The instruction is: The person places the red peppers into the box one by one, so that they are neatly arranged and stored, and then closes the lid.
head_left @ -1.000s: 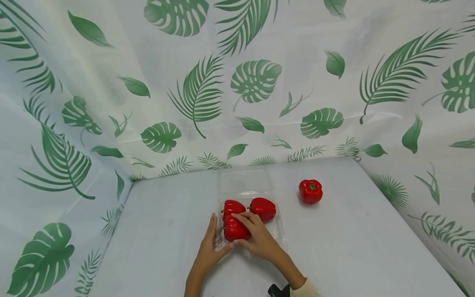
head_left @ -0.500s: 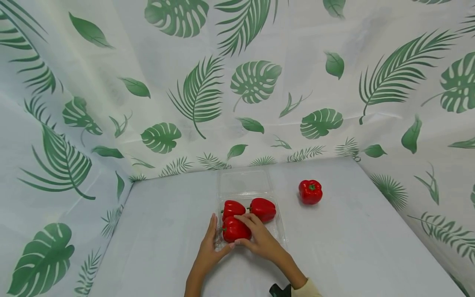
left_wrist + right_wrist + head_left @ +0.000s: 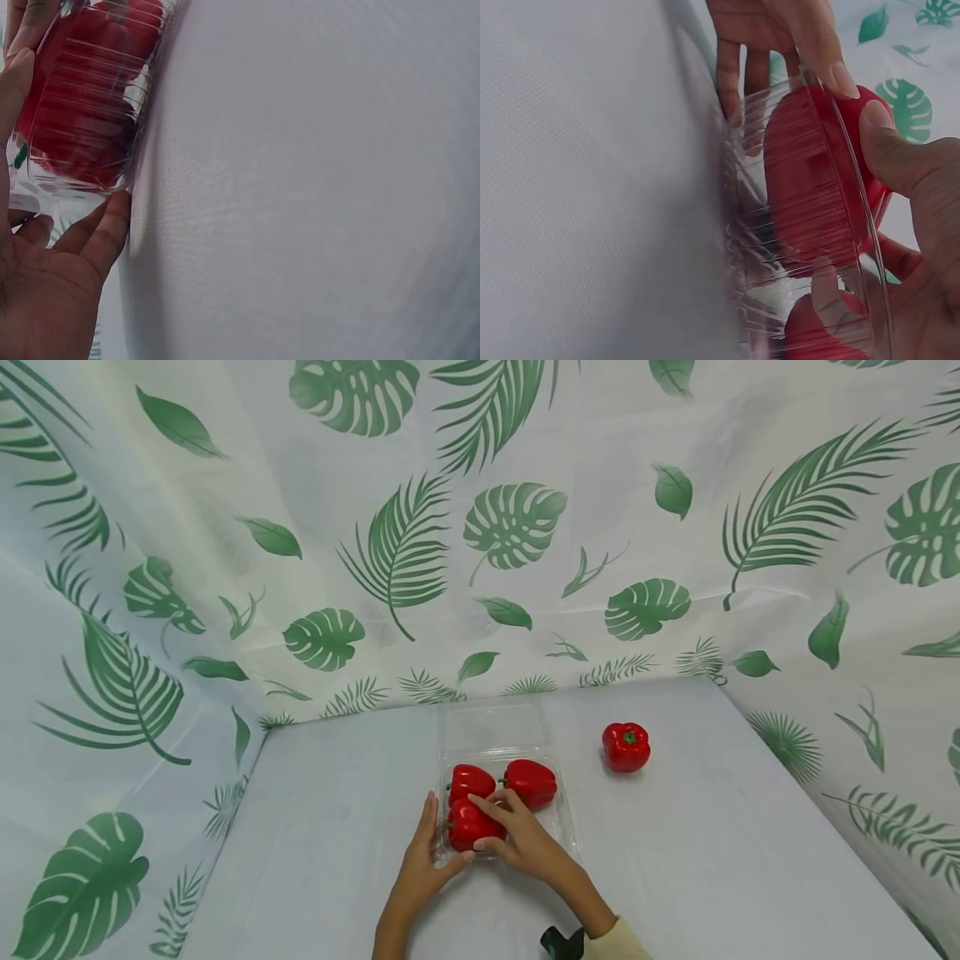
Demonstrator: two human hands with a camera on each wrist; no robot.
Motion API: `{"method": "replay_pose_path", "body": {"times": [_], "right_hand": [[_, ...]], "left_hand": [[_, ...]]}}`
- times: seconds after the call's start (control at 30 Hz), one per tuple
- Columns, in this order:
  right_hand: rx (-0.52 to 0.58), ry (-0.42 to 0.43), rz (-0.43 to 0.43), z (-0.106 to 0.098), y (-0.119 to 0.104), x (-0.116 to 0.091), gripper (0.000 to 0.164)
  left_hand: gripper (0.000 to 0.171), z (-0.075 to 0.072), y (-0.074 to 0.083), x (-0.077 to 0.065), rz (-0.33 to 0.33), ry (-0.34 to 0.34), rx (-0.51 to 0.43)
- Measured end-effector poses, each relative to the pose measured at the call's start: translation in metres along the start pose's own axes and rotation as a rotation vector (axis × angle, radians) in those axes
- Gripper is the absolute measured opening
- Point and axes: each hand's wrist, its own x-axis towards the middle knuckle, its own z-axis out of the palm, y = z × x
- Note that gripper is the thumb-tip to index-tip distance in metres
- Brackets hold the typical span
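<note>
My right hand (image 3: 531, 845) grips a red bell pepper (image 3: 465, 828) from the right, thumb at its near side and fingers over its top. This pepper lies in the near left part of a clear plastic clamshell container (image 3: 567, 814). Behind it in the same container are a second red bell pepper (image 3: 471, 782) and a third red bell pepper (image 3: 532, 782). My left hand (image 3: 420, 870) holds the container's near left corner, fingers along the left wall and thumb at the near rim. In the left wrist view, its fingertips (image 3: 118, 206) touch the ribbed wall low down.
The container's lid (image 3: 495, 727) lies folded back, away from me. Another red bell pepper (image 3: 626, 747) stands on the white table (image 3: 712, 860) to the right of the container. A leaf-patterned curtain (image 3: 525, 568) closes off the back and sides.
The near pepper has shifted slightly left and lower in the container, with my right hand moving along with it. My left hand and the other peppers stay in place.
</note>
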Motion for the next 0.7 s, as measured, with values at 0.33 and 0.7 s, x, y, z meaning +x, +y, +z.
{"method": "replay_pose_path", "body": {"times": [0.33,0.7], "right_hand": [[-0.021,-0.032,-0.006,-0.0013,-0.0024,0.0025,0.063],[-0.048,-0.051,0.015,-0.0012,-0.0033,0.0043,0.062]], "left_hand": [[0.107,-0.0043,-0.0031,-0.0001,-0.014,-0.051,-0.059],[0.108,-0.0064,-0.0013,-0.0005,-0.011,-0.067,-0.039]]}}
